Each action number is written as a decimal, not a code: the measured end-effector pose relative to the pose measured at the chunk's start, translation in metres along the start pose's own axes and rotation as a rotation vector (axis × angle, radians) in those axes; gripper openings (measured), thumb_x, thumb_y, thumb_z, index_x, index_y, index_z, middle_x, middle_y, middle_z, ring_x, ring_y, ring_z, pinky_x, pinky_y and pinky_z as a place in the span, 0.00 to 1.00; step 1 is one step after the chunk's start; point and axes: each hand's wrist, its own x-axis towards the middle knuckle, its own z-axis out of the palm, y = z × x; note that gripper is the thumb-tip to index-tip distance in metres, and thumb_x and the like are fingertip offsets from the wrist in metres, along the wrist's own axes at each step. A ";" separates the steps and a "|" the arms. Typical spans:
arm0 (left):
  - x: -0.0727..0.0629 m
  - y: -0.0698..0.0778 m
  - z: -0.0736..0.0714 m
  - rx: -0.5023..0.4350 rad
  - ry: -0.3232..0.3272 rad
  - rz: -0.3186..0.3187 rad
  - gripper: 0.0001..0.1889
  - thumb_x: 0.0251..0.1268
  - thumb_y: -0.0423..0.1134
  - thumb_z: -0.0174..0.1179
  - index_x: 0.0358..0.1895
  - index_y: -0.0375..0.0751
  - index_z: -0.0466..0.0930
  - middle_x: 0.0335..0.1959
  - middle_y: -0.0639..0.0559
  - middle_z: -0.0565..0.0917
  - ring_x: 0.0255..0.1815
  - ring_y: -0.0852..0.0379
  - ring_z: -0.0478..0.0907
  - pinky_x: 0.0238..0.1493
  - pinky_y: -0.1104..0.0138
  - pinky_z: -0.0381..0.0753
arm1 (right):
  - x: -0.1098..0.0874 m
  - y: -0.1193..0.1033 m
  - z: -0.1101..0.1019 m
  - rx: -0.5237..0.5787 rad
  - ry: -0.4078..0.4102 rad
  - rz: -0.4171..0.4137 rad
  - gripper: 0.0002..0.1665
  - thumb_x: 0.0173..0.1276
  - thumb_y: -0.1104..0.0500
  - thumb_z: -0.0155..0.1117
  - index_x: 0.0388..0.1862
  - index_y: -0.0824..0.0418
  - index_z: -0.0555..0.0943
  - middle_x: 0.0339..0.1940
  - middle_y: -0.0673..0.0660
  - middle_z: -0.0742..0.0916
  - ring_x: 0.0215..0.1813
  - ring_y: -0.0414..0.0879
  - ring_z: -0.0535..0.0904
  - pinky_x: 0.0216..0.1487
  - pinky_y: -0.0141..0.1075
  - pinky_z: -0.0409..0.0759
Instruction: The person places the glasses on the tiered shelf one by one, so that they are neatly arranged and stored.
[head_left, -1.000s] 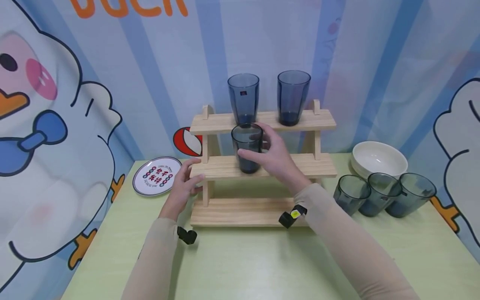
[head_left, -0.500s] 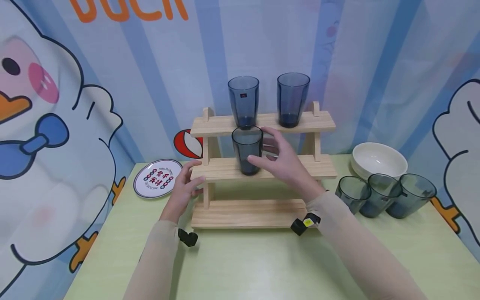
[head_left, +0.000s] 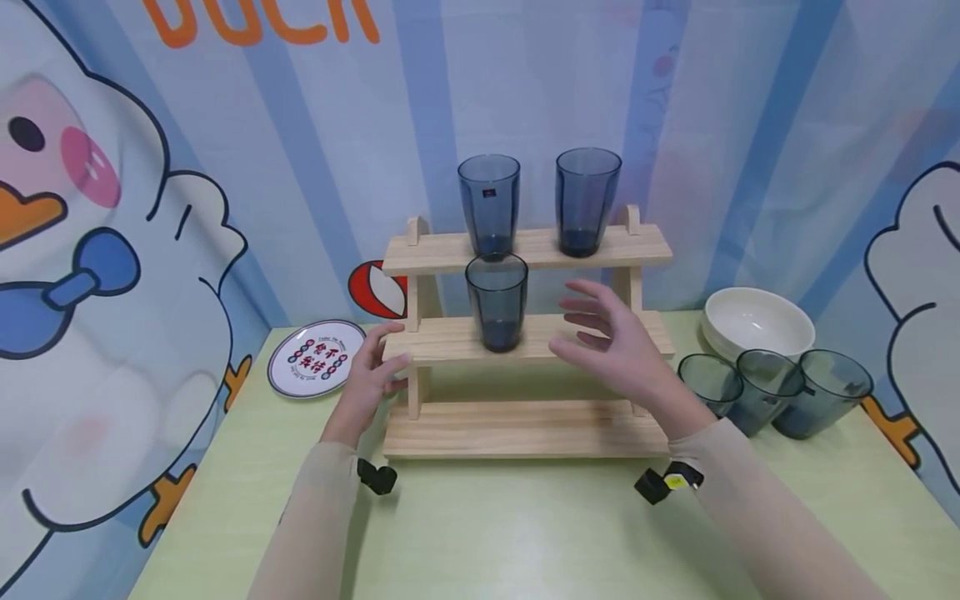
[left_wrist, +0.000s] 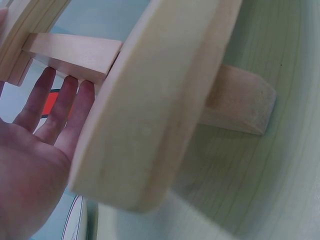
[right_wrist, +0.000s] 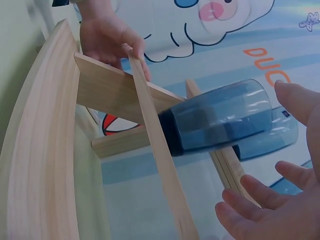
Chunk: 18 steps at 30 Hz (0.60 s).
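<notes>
A three-tier wooden display rack point(head_left: 525, 429) stands on the table. My left hand point(head_left: 366, 379) holds its left end at the middle shelf, thumb at the front edge and fingers against the side support point(left_wrist: 70, 52). One blue-grey glass tumbler point(head_left: 497, 304) stands upright on the middle shelf, left of its centre. Two similar tumblers stand on the top shelf, one at left point(head_left: 490, 196) bearing a small label and one at right point(head_left: 588, 196). To the right of the middle-shelf tumbler, apart from it, my right hand point(head_left: 622, 350) has its fingers spread and holds nothing.
Several tumblers share the scene; three stand in a row on the table right of the rack, including the rightmost tumbler point(head_left: 825, 396). Behind them is a white bowl point(head_left: 757, 321). A printed plate point(head_left: 317, 358) lies at left. A cartoon-duck curtain point(head_left: 315, 125) hangs behind.
My right hand has let go of the middle-shelf tumbler and moved right, away from it. The tumbler stays on the shelf. My left hand keeps its place on the rack.
</notes>
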 end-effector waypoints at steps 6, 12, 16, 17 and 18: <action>0.000 0.000 0.000 -0.004 0.006 0.000 0.28 0.76 0.36 0.61 0.75 0.52 0.65 0.75 0.37 0.68 0.69 0.38 0.71 0.66 0.35 0.75 | -0.019 0.001 -0.020 -0.032 0.020 -0.071 0.42 0.73 0.58 0.71 0.82 0.49 0.64 0.74 0.57 0.77 0.75 0.53 0.74 0.75 0.47 0.73; 0.000 0.002 0.000 -0.011 0.010 0.006 0.29 0.76 0.35 0.61 0.76 0.50 0.64 0.74 0.36 0.68 0.68 0.38 0.71 0.66 0.34 0.75 | -0.041 0.001 -0.042 -0.060 0.038 -0.124 0.40 0.74 0.65 0.68 0.81 0.54 0.65 0.74 0.58 0.76 0.74 0.47 0.74 0.69 0.28 0.75; 0.000 0.001 0.000 -0.009 0.007 0.003 0.29 0.76 0.34 0.60 0.76 0.50 0.64 0.74 0.36 0.68 0.68 0.38 0.71 0.66 0.35 0.75 | -0.054 0.008 -0.057 -0.124 0.067 -0.143 0.41 0.73 0.65 0.69 0.81 0.54 0.66 0.74 0.56 0.77 0.73 0.40 0.73 0.67 0.24 0.75; 0.000 0.001 0.000 -0.009 0.007 0.002 0.29 0.76 0.34 0.60 0.76 0.49 0.64 0.74 0.36 0.68 0.68 0.38 0.71 0.66 0.35 0.75 | -0.058 0.010 -0.061 -0.143 0.080 -0.147 0.41 0.73 0.66 0.69 0.81 0.54 0.66 0.74 0.57 0.77 0.73 0.39 0.73 0.66 0.24 0.74; 0.000 0.001 0.001 -0.009 0.008 0.000 0.29 0.76 0.34 0.60 0.76 0.49 0.64 0.74 0.36 0.68 0.68 0.39 0.71 0.66 0.35 0.75 | -0.061 0.012 -0.064 -0.163 0.094 -0.148 0.42 0.73 0.66 0.70 0.81 0.53 0.66 0.74 0.56 0.77 0.72 0.38 0.73 0.66 0.23 0.74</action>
